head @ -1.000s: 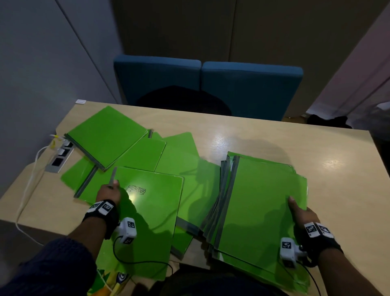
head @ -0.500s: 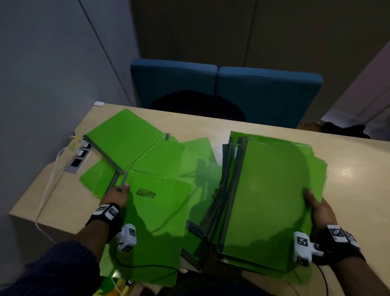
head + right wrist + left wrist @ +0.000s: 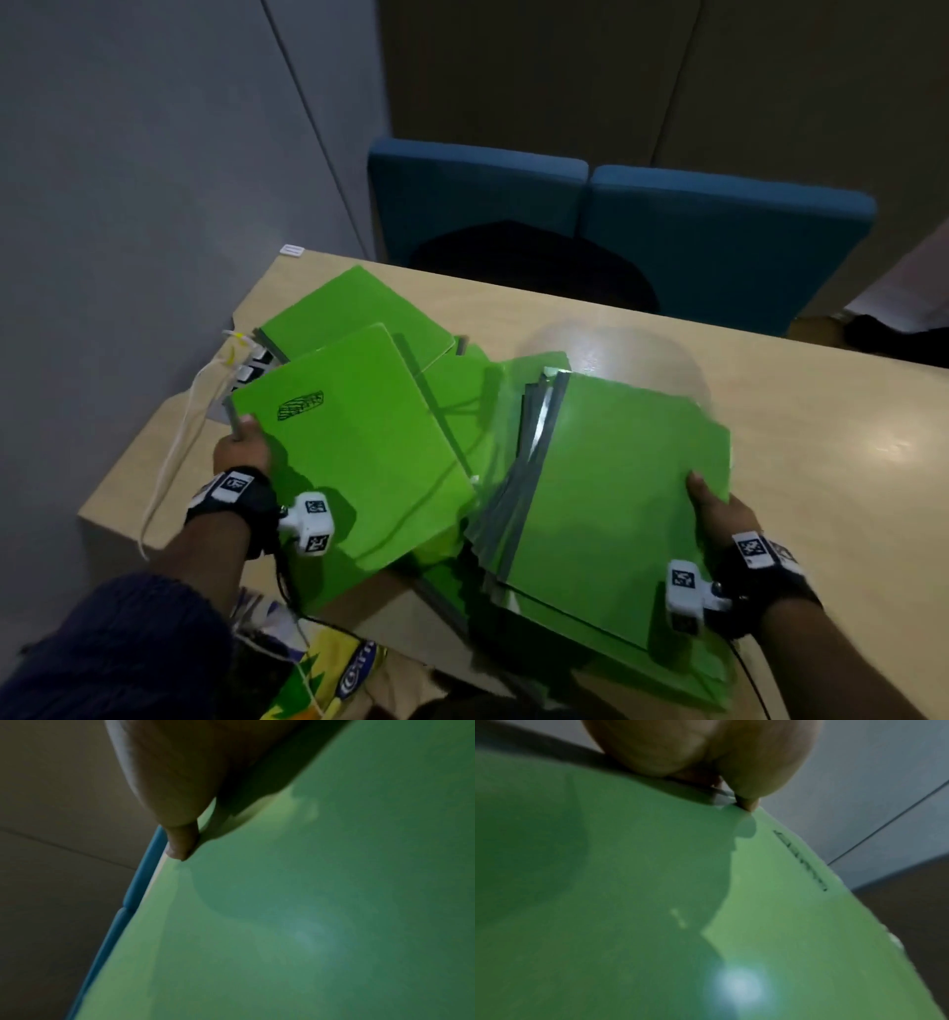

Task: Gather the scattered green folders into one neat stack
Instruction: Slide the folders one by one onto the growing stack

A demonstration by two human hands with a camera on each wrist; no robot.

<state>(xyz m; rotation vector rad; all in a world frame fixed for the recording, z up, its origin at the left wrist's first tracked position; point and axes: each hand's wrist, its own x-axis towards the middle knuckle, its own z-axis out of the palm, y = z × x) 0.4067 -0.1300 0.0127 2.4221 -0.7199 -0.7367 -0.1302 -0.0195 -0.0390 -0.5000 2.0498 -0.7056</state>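
Note:
My left hand (image 3: 241,447) grips the left edge of a green folder with a black scribble (image 3: 354,447), raised and tilted above the table; the left wrist view shows my thumb (image 3: 746,787) pressed on that folder (image 3: 654,902). My right hand (image 3: 716,506) holds the right edge of a thick stack of green folders (image 3: 606,503) with grey spines, lifted at the near right; the thumb (image 3: 180,841) lies on the top cover (image 3: 308,923). More loose green folders (image 3: 354,308) lie overlapping at the back left.
The pale wooden table (image 3: 770,390) has bare surface at the right and back. A socket block with a white cable (image 3: 241,365) sits at the left edge. Two blue chairs (image 3: 616,226) stand behind the table. A grey wall is at left.
My left hand has lifted the scribbled folder off the table and tilted it up. The right hand has raised the stack and kept its hold. The head view has swung left.

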